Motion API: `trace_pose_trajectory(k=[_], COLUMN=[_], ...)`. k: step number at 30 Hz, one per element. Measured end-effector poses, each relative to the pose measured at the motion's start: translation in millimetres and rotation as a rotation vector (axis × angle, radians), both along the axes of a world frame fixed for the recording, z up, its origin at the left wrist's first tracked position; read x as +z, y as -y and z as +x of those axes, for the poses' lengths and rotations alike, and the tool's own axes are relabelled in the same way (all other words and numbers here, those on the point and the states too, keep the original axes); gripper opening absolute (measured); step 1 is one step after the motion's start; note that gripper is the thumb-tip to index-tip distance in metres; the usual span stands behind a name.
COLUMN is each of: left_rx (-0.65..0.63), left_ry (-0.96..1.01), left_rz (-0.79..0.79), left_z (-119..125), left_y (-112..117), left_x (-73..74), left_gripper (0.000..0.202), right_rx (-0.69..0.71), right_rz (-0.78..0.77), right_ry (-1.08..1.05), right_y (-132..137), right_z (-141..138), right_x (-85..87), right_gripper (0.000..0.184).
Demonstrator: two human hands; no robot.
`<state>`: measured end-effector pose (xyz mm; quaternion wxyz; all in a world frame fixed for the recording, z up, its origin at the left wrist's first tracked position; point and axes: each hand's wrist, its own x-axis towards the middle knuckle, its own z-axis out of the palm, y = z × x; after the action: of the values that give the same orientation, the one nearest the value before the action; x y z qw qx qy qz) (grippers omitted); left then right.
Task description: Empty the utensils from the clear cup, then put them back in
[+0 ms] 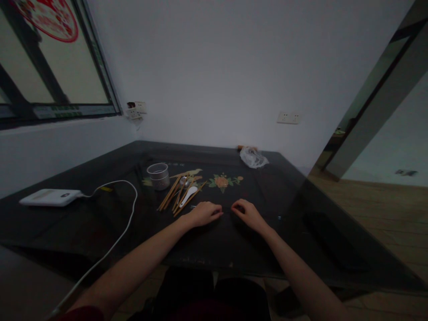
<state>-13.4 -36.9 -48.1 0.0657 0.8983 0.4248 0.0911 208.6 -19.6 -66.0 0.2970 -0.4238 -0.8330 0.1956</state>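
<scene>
My left hand [205, 214] rests on the dark table, fingers curled in, with nothing showing in it. Across a small gap, my right hand [248, 215] lies in a similar loose curl, also with nothing visible in it. Just beyond my left hand is a loose pile of several wooden chopsticks [171, 192]. Among them lie a white spoon [189, 195] and metal spoons [183, 180], whose handles are partly hidden. Behind the pile's left end stands a grey perforated utensil holder [159, 178], upright.
A white power bank [50, 197] lies at the left, its white cable [133, 209] looping over the table's front edge. A crumpled clear plastic bag [253, 158] sits at the back. A dark flat object [334, 240] is at the right. The table [214, 249] meets a wall behind.
</scene>
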Motion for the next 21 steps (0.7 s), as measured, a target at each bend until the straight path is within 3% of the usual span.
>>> trace_pose_trajectory(k=[21], left_rx=[0.025], left_ry=[-0.023], left_rz=[-0.016], left_z=[1.5], left_y=[-0.3], left_x=[-0.5], left_gripper=[0.022], right_rx=[-0.002], right_rz=[0.01], right_ry=[0.016], right_y=[-1.4], right_z=[0.0], right_x=[-1.7], right_gripper=[0.009])
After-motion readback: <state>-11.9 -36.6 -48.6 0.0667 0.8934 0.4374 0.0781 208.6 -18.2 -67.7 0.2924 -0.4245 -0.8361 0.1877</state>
